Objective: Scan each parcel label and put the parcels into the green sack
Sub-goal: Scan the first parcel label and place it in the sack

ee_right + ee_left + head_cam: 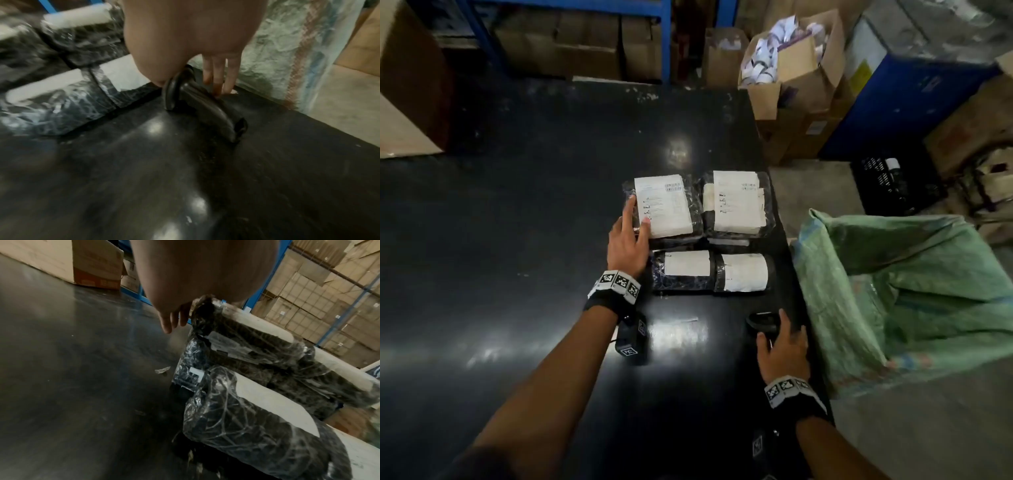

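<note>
Several black plastic-wrapped parcels with white labels lie grouped on the black table (534,222). My left hand (637,216) rests on the far left parcel (671,209), thumb on its label and fingers (172,319) straight along its left edge. The far right parcel (738,202) and two nearer parcels (685,270) (744,272) lie untouched. My right hand (780,329) reaches over the black scanner (760,320) lying near the table's right edge. Its thumb and straight fingers (218,78) touch either side of the scanner (205,104). The green sack (911,298) stands open just right of the table.
A large cardboard box (407,102) sits at the table's back left. Beyond the table are a box of paper rolls (791,58), a blue cabinet (914,99) and a black crate (890,185) on the floor. A small tape scrap (681,320) lies near the scanner.
</note>
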